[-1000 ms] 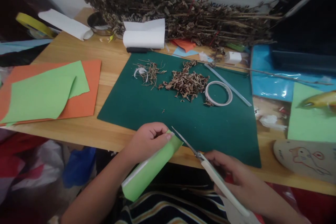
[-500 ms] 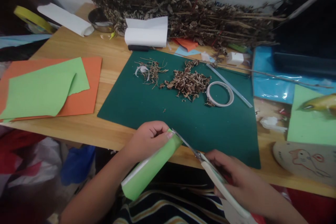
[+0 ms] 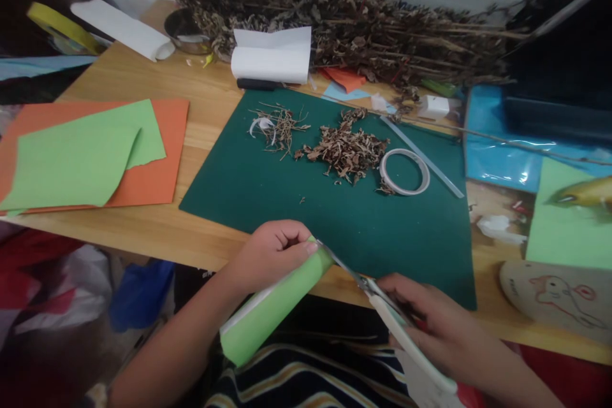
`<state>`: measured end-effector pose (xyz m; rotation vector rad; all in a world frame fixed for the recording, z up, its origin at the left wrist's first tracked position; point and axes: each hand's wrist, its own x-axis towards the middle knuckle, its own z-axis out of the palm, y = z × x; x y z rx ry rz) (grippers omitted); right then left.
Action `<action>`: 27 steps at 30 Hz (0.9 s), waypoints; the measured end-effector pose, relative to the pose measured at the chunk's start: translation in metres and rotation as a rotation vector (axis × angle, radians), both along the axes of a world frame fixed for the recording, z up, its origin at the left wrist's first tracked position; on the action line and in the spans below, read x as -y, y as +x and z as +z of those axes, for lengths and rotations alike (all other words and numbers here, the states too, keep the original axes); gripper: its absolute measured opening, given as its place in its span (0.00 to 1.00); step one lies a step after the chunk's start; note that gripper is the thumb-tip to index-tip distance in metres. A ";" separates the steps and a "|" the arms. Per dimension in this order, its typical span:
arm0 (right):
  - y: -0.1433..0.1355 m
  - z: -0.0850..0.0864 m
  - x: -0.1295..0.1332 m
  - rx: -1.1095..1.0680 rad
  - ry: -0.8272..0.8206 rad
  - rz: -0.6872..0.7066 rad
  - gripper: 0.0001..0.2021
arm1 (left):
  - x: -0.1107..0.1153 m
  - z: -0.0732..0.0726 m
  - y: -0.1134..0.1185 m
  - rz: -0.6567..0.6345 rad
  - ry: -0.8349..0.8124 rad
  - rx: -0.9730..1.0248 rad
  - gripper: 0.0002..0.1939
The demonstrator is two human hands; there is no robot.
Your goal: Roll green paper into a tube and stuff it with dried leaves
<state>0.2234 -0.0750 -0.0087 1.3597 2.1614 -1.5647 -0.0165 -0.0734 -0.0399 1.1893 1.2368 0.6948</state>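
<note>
At lower centre, paper [image 3: 280,307] is pinched by the left hand [image 3: 268,256], whose thumb [image 3: 302,254] may be nicked if the scissors [image 3: 388,319], gripped by the right hand [image 3: 444,326], slip.

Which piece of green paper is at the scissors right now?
The narrow, curled green piece with a white edge, gripped by the left hand beside the scissors' tip. The green paper at far left and green sheet at far right are unheld.

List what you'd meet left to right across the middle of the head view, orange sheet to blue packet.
Orange sheet → twigs → leaf pile → tape ring → blue packet.
</note>
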 end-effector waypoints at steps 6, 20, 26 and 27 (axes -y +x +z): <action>0.004 -0.006 0.000 -0.034 0.016 0.022 0.08 | 0.000 -0.001 -0.001 -0.013 -0.015 0.015 0.11; 0.006 -0.009 -0.001 -0.059 0.071 0.053 0.09 | -0.001 0.002 -0.002 -0.043 -0.051 0.017 0.12; 0.006 -0.008 0.000 -0.073 0.091 0.027 0.07 | -0.001 0.001 -0.004 -0.068 -0.049 0.034 0.13; 0.005 -0.007 0.000 -0.065 0.086 0.021 0.06 | -0.001 0.001 -0.004 -0.069 -0.047 0.037 0.13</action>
